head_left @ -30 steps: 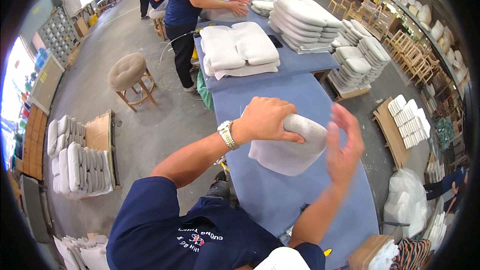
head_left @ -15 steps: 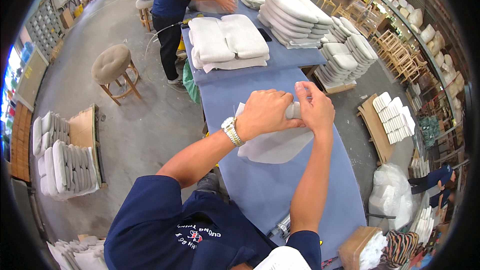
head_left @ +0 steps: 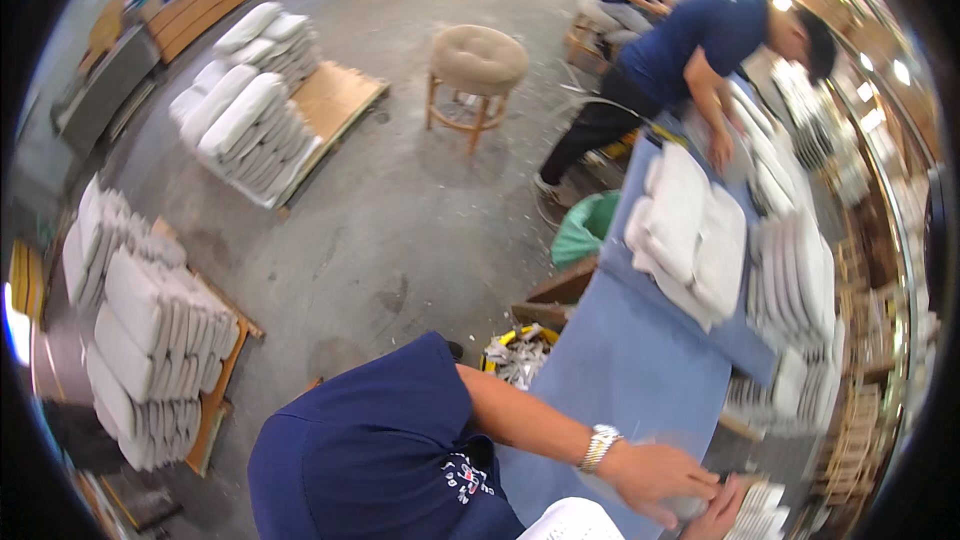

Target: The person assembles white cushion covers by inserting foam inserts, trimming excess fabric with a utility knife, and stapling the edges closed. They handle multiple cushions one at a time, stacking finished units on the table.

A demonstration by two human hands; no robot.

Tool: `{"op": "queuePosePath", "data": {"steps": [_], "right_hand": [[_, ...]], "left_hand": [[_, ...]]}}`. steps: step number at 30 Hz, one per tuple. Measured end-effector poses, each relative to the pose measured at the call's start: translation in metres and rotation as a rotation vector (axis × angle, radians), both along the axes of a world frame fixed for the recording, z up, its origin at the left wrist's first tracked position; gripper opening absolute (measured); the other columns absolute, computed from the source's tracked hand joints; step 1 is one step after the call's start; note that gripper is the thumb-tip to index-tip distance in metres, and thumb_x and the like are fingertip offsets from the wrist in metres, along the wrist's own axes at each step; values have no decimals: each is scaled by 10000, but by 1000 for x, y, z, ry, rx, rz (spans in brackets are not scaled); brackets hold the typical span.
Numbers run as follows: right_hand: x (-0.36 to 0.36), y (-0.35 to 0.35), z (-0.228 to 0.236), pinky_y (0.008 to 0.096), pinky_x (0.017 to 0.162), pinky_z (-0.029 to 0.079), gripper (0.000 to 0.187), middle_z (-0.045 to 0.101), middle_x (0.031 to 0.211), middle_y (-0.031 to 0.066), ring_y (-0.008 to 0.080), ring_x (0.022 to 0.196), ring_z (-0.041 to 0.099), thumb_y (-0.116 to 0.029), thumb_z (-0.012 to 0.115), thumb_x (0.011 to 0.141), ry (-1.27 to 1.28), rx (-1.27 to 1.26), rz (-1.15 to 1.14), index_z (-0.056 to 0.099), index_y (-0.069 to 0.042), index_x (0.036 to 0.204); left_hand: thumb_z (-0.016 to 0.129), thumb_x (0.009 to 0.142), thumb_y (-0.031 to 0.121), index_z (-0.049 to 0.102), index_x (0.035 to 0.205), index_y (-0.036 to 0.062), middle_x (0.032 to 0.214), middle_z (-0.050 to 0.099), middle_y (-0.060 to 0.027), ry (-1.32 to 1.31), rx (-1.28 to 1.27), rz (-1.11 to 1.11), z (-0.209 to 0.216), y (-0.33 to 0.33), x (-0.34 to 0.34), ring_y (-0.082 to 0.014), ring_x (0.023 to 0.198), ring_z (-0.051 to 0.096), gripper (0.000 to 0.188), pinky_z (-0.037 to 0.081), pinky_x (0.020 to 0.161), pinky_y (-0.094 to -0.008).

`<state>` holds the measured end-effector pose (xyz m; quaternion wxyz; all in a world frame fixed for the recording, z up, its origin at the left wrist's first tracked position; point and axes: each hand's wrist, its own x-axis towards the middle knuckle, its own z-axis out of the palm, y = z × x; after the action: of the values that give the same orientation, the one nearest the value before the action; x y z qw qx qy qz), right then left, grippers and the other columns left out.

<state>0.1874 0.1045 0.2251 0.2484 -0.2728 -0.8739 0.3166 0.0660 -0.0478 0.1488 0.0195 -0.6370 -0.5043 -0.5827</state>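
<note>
1. The left hand point(head_left: 658, 480) and right hand point(head_left: 718, 514) had shifted to the view's lower right.
2. The pale cushion point(head_left: 688, 508) showed between them, mostly hidden; whether either pinched it, I couldn't tell.
3. The view had swung left.

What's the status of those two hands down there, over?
Left hand and right hand close together, lower right. Pale piece between them, mostly hidden, grip unclear. Pale cushions farther up blue table, apart from hands.
</note>
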Motion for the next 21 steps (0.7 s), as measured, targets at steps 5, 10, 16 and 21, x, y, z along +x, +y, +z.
{"op": "queuePosePath", "data": {"steps": [5,10,16,21], "right_hand": [[17,50,-33,488,836,536,445,718,1054,254,366,944,692,-355,523,1041,-186,235,-183,681,20,1221],[-34,4,-38,474,827,542,441,721,1049,257,359,937,696,-352,502,1051,-132,225,-194,682,28,1181],[-75,-16,-42,458,816,549,445,724,1044,260,350,928,700,-350,476,1063,-125,210,-204,683,38,1133],[-85,-20,-45,444,807,554,456,726,1039,262,343,920,704,-347,454,1074,-112,208,-232,684,46,1093]], "left_hand": [[692,916,384,527,1396,27,1370,585,-220,-267,-374,157,-116,-73,-81,-382,1233,585,620,503,987,-502],[716,858,410,686,1110,-2,1073,707,-253,-314,-987,236,-227,-133,-139,-435,1031,683,484,561,864,-511],[708,850,397,699,1112,6,1009,716,-268,-399,-1185,240,-270,-171,-163,-434,981,702,471,562,861,-522],[711,850,392,701,1123,13,997,726,-254,-371,-1259,188,-277,-171,-180,-432,987,704,467,557,872,-533]]}}
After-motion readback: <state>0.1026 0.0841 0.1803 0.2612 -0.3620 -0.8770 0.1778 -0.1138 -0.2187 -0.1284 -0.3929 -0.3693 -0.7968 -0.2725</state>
